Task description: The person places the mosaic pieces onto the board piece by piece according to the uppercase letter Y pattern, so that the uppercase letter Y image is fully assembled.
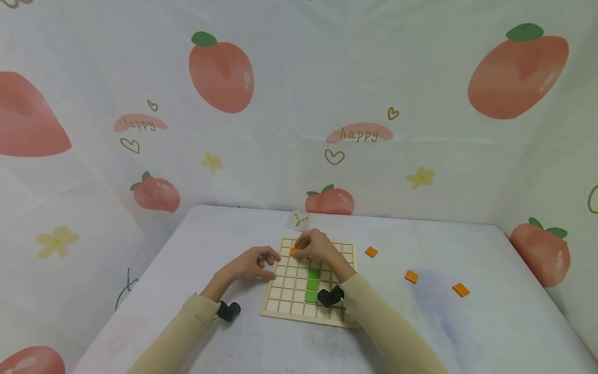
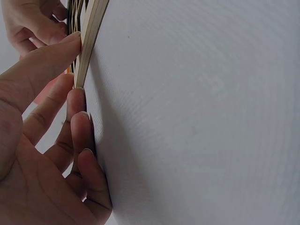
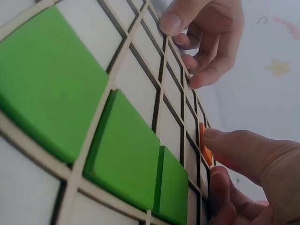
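"What has the right hand [image 1: 318,247] got hold of?"

"With bent fingers it pinches an orange tile [image 1: 294,251] at the upper left of the wooden grid board [image 1: 286,295], lower middle of the head view. The fingers hide part of the tile, so I can't tell whether it lies flat."

"And the left hand [image 1: 248,265]?"

"Relaxed, fingertips touching the board's left edge."

"Other pieces?"

"Three green tiles [image 1: 312,284] in a column on the board; three loose orange tiles [image 1: 411,276] at the frame's lower right."
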A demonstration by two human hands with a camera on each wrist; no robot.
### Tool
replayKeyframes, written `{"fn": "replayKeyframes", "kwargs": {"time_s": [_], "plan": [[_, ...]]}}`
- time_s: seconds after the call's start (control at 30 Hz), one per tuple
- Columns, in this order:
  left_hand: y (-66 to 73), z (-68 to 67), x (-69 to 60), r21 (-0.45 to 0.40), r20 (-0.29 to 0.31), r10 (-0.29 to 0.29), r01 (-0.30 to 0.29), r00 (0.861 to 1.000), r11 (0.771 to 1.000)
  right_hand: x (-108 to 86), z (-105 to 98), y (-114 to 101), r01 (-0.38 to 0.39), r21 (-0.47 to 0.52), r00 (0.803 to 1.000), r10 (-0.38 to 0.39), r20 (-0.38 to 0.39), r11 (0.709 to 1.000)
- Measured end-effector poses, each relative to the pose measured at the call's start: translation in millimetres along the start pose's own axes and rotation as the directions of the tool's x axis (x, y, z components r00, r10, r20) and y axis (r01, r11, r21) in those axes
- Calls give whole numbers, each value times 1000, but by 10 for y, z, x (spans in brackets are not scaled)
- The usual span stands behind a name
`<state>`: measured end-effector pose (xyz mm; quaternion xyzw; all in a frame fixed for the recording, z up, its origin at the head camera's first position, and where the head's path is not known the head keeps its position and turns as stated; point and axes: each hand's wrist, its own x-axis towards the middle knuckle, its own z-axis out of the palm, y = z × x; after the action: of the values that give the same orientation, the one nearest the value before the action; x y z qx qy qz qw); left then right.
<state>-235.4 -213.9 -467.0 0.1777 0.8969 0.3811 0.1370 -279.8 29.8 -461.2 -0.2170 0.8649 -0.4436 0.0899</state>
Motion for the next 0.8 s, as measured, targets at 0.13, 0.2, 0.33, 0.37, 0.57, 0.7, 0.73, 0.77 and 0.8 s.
{"fn": "replayKeyframes", "kwargs": {"time_s": [0.13, 0.2, 0.33, 0.37, 0.57, 0.7, 0.73, 0.77, 0.8], "plan": [[18, 0, -6, 5, -1, -4, 4, 1000, 1000, -8, -26, 24, 18, 34, 1000, -18, 2, 999], [25, -1, -10, 7, -1, -5, 5, 1000, 1000, -23, -48, 29, 30, 52, 1000, -30, 5, 998], [27, 3, -10, 9, -5, -5, 5, 1000, 1000, -58, -109, 57, 64, 65, 998, -65, 8, 996], [26, 4, -9, 12, -6, -4, 4, 1000, 1000, -78, -132, 50, 71, 68, 997, -72, 11, 995], [44, -3, -6, 10, -12, 0, 0, 1000, 1000, -162, -288, 123, 125, 64, 992, -127, 24, 990], [49, -1, -11, 14, -15, -9, 9, 1000, 1000, -220, -399, 203, 134, 46, 990, -135, 27, 990], [44, 2, -13, 16, -14, -8, 9, 1000, 1000, -240, -428, 224, 135, 39, 990, -136, 28, 990], [39, 4, -13, 17, -15, -9, 9, 1000, 1000, -261, -459, 246, 141, 29, 989, -142, 28, 990], [34, 5, -14, 17, -14, -7, 8, 1000, 1000, -281, -490, 269, 143, 18, 989, -144, 28, 990]]}}
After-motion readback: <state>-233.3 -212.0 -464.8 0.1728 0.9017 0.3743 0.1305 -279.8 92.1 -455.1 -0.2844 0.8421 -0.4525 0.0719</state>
